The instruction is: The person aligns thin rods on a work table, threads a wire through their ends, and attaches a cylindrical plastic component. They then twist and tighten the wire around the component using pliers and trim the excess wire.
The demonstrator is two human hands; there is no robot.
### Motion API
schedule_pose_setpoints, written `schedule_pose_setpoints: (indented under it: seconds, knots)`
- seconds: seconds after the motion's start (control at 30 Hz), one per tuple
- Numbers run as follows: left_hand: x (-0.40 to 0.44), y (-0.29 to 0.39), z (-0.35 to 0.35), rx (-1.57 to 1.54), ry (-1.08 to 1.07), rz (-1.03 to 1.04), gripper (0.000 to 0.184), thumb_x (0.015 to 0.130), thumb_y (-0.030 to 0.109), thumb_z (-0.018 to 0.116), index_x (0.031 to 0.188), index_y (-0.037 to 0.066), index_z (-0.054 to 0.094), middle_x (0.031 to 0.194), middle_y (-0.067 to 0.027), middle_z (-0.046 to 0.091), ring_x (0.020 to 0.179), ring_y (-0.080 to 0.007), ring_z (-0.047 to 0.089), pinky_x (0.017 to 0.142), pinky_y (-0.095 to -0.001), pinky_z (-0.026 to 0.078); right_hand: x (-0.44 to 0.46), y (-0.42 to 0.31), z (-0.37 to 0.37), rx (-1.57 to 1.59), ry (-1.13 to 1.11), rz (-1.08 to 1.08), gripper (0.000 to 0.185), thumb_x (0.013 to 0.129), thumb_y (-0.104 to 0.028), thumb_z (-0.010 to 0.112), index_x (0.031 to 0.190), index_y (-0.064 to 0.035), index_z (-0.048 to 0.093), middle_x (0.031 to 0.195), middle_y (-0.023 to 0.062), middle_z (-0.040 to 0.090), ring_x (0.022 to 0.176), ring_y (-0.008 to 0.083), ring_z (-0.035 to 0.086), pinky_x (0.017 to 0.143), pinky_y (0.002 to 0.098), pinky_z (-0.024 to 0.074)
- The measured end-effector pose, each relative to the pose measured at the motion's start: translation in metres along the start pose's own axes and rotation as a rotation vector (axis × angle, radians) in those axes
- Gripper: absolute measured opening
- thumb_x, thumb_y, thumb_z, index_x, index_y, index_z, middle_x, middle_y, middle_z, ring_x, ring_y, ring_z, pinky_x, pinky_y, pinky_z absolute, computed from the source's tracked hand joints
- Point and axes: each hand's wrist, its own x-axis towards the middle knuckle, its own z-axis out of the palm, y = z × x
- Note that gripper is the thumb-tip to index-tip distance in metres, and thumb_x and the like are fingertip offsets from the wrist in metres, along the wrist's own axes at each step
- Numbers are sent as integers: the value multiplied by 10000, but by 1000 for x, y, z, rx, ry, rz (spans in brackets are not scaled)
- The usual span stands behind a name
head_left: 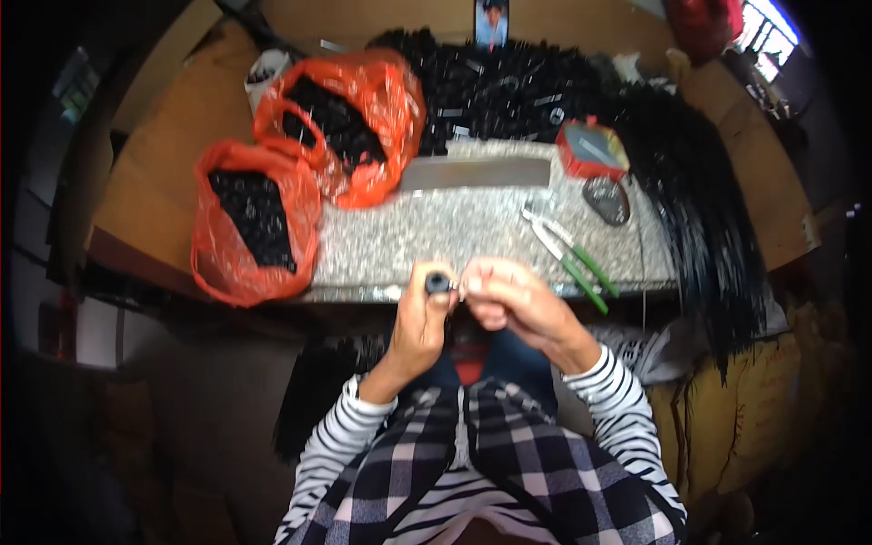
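My left hand (422,322) is closed around a small black cylindrical piece (438,282), whose round end faces up. Right beside it, my right hand (509,295) is pinched at the side of that piece, fingertips close to the left ones. What the right fingertips hold is too small to make out. Both hands are over the front edge of the speckled stone slab (381,245). Green-handled pliers (570,261) lie on the slab beyond my right hand. A flat metal strip (481,173) lies farther back.
Two red plastic bags (213,241) of black pieces stand at the left. Black parts (509,86) are heaped at the back, under a phone (491,23). A red box (592,150) and a dark oval object (606,201) sit right of centre. Long black strands (699,209) hang at the right.
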Motion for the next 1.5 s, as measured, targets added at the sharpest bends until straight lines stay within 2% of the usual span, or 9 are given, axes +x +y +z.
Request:
schedule_pose_setpoints:
  seconds: [0.13, 0.23, 0.3, 0.57, 0.63, 0.77, 0.83, 1.07, 1.5]
  knots:
    - [3, 11, 4, -12, -37, -4, 337, 955, 361, 361, 999, 29, 395, 766, -50, 455, 621, -86, 394, 584, -214, 360, -19, -27, -16, -552, 63, -89, 137, 870, -124, 552, 945, -9, 547, 778, 27, 557, 635, 77, 511, 582, 199, 408]
    - [8, 10, 4, -105, 16, 17, 330, 959, 340, 358, 1034, 21, 389, 793, -86, 497, 621, -87, 405, 592, -212, 367, -27, -10, -79, -1534, 586, -645, 344, 740, -144, 664, 1015, 7, 522, 922, 137, 525, 827, 272, 531, 709, 340, 425]
    - [14, 14, 2, -125, 7, 15, 317, 961, 321, 365, 1045, 16, 393, 774, -67, 468, 615, -90, 395, 600, -218, 372, -36, 2, -98, -1843, 947, -440, 463, 713, -200, 690, 1077, 2, 487, 994, 181, 491, 936, 348, 471, 794, 422, 378]
    - [21, 9, 2, -214, -25, -29, 275, 964, 286, 375, 1053, 26, 391, 724, -11, 361, 631, -96, 360, 607, -239, 364, -35, 6, -135, -1999, 827, -498, 261, 818, -232, 577, 849, 3, 468, 789, 181, 493, 762, 346, 482, 693, 428, 386]
    - [20, 9, -3, -207, -49, -78, 267, 966, 278, 371, 1075, 35, 380, 749, -9, 364, 663, -95, 358, 611, -239, 343, -44, -12, -131, -1564, 708, -256, 231, 862, -220, 535, 832, 4, 485, 738, 178, 530, 686, 354, 504, 651, 419, 403]
    - [20, 4, -8, -85, -26, -151, 195, 942, 167, 440, 1084, 43, 390, 782, -5, 403, 673, -78, 376, 616, -216, 346, -67, -29, -93, -837, 263, 57, 204, 895, -192, 542, 915, 9, 514, 720, 21, 511, 663, 95, 508, 614, 260, 434]
    - [22, 8, -7, -59, -29, -166, 174, 936, 140, 444, 1077, 46, 404, 768, -5, 417, 669, -74, 388, 612, -213, 353, -72, -31, -68, -905, 177, 170, 181, 903, -144, 523, 949, 31, 510, 750, 41, 527, 662, 112, 526, 619, 259, 454]
    - [18, 13, -6, -130, -55, -125, 264, 942, 219, 459, 1104, 22, 391, 773, 2, 390, 670, -77, 351, 625, -220, 336, -69, -40, -17, -1592, 138, -336, 361, 712, 126, 552, 1056, 30, 495, 896, 187, 517, 780, 319, 535, 716, 361, 434]
    - [12, 16, -7, -132, -64, -76, 302, 952, 251, 424, 1133, 13, 387, 808, -1, 398, 681, -70, 374, 619, -205, 346, -52, -46, -7, -2026, 248, -575, 362, 744, -18, 587, 1091, 18, 489, 936, 147, 514, 870, 290, 511, 774, 374, 416]
